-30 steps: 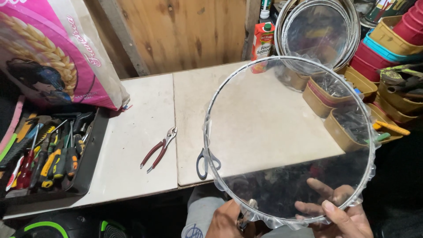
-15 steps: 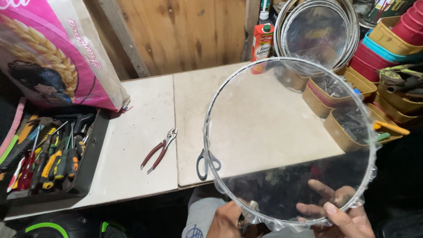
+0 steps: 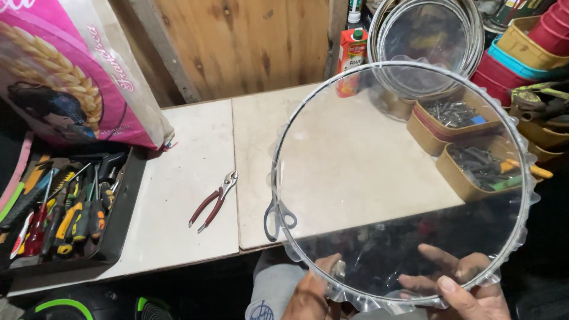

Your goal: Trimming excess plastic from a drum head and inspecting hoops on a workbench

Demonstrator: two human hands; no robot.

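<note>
Clear plastic stretched over a round wire hoop [image 3: 403, 184] rises up and away from both hands — the left hand [image 3: 311, 293] pinches its lower rim, the right hand [image 3: 468, 290] grips the rim beside it, fingers spread behind the film. Grey scissors [image 3: 275, 216] lie just beyond the left hand.

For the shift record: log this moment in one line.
left hand: grips hoop rim | right hand: grips rim | clear film hoop: held over table
</note>
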